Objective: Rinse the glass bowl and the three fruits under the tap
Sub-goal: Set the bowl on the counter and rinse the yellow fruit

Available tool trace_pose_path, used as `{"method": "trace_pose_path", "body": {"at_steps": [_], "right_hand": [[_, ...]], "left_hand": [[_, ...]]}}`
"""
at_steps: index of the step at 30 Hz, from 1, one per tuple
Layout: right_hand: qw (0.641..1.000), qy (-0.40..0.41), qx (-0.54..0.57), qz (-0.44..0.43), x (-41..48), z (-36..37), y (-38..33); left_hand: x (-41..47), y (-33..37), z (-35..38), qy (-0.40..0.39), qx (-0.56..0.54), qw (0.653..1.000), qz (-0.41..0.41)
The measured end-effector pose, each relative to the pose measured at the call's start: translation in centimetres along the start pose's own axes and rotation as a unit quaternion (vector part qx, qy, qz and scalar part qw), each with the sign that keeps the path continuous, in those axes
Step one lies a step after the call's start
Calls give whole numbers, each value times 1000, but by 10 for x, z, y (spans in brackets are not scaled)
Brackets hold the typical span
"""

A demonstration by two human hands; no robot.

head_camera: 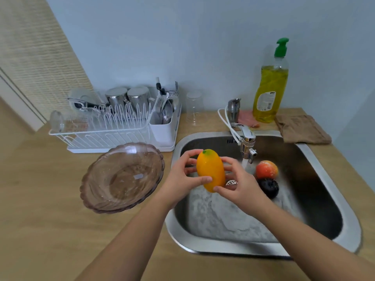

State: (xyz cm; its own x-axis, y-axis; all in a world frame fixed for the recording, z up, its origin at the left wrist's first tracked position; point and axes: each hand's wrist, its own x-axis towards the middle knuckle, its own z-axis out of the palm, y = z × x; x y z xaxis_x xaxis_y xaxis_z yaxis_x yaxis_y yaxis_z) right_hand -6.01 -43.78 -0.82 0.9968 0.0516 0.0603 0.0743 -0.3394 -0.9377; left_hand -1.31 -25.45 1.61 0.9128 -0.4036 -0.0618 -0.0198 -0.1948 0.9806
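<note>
Both hands hold a yellow-orange mango (211, 169) over the left part of the steel sink (334, 179). My left hand (182, 177) grips its left side and my right hand (237, 183) its right side. Water runs from the tap (246, 142) just right of the mango, not onto it. A red-orange peach (266, 169) and a dark purple fruit (268, 187) lie on the sink floor under the tap. The tinted glass bowl (121, 177) stands tilted on the wooden counter left of the sink, with water drops inside.
A white dish rack (121, 126) with steel cups and cutlery stands behind the bowl. A clear tumbler (194, 108), a yellow dish soap bottle (271, 86), a pink sponge (246, 118) and a brown cloth (302, 128) line the back of the counter.
</note>
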Motion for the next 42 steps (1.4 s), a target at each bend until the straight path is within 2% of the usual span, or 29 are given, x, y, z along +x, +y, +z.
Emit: {"method": "trace_pose_path", "body": {"at_steps": [3, 12, 17, 21, 24, 29, 32, 36, 42], "right_hand": [[1000, -11, -9, 18, -2, 5, 5], [1000, 9, -25, 0, -4, 5, 6], [999, 15, -38, -3, -9, 5, 8], [994, 23, -89, -50, -1, 9, -4], [992, -33, -87, -79, 17, 14, -25], [988, -113, -14, -100, 55, 50, -64], [984, -139, -20, -109, 83, 84, -81], [979, -176, -16, -98, 113, 135, -85], [984, -168, -32, -48, 135, 197, -68]], "left_hand": [[-5, -5, 2, 5, 3, 1000, -12], [-5, -9, 7, 20, -21, 999, -14], [-7, -13, 11, 3, -36, 999, -29], [-8, -6, 11, 67, -84, 993, -39], [-11, 3, -16, 89, -158, 982, -49], [-23, 18, -82, 112, -244, 962, -43], [-27, 19, -128, 153, -175, 971, -58], [-33, 7, -172, 232, -150, 957, -86], [-38, -31, -203, 259, -105, 950, -137]]}}
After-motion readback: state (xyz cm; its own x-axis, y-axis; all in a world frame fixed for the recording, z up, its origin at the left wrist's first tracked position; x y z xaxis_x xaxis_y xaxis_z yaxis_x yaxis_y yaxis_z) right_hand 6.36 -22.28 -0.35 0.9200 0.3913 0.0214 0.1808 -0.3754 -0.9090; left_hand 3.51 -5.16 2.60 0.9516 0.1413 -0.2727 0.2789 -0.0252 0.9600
